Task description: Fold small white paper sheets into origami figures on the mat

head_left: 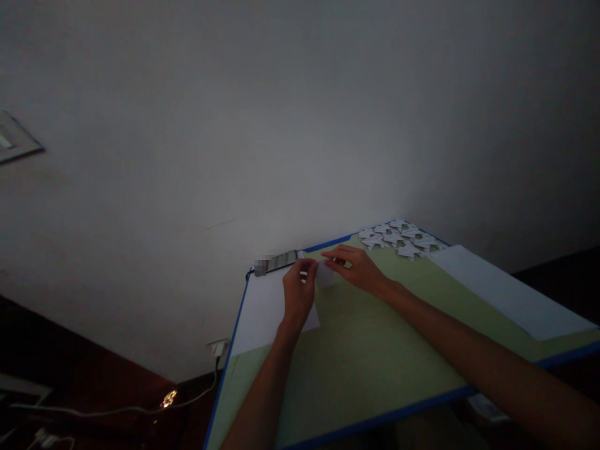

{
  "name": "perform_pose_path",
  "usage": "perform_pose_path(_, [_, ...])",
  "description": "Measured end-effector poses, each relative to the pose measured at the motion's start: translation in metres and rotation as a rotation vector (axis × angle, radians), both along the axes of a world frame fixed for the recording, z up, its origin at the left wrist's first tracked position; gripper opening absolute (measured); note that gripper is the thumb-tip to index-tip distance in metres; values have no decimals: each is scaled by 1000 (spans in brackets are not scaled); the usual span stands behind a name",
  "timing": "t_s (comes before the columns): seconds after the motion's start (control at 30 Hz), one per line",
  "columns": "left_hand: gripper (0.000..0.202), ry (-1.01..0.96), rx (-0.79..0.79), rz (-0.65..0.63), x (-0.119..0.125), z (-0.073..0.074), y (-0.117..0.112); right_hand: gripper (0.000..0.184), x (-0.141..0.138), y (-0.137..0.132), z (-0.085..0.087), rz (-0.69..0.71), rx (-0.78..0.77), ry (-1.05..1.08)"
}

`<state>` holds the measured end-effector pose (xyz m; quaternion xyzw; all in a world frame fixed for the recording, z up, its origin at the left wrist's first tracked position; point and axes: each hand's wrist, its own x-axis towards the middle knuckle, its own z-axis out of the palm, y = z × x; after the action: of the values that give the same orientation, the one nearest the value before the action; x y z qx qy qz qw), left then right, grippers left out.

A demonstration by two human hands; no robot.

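Note:
A small piece of white paper (325, 275) is held up between my two hands over the green table. My left hand (299, 289) pinches its upper left corner between thumb and fingers. At the upper right edge, my right hand (352, 265) has thumb and fingertips closed in on the paper. Below and left of my left hand lies a larger white sheet (262, 317) flat on the tabletop. A phone (282, 260) rests along the far edge of that sheet, its screen facing up.
The green table (356, 375) has a blue edge and stands near a grey wall (281, 125). Several folded white paper shapes (394, 239) lie at its far right corner. Another white sheet (510, 290) covers the right side. A white cable (140, 410) runs from a wall socket (218, 347).

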<state>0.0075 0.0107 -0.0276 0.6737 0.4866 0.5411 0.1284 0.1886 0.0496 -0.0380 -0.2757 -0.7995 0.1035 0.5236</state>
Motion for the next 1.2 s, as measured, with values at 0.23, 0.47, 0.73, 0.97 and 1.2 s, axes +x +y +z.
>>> perform_pose_path(0.23, [15, -97, 32, -41, 0, 5, -1, 10, -4, -6, 8, 32, -45, 79])
perform_pose_path(0.47, [16, -145, 24, -64, 0, 9, -4, 8, -2, -8, 13, -17, -11, 133])
perform_pose_path(0.73, [17, -41, 91, -61, 2, 10, -7, 9, -6, -12, 17, 13, 80, 106])
perform_pose_path(0.97, [17, -72, 60, -65, 4, 12, -9, 17, -4, -11, 18, 41, 10, 136])
perform_pose_path(1.2, [16, -147, 8, -95, 2, 12, -9, 18, -3, -13, 22, 90, -32, 139])
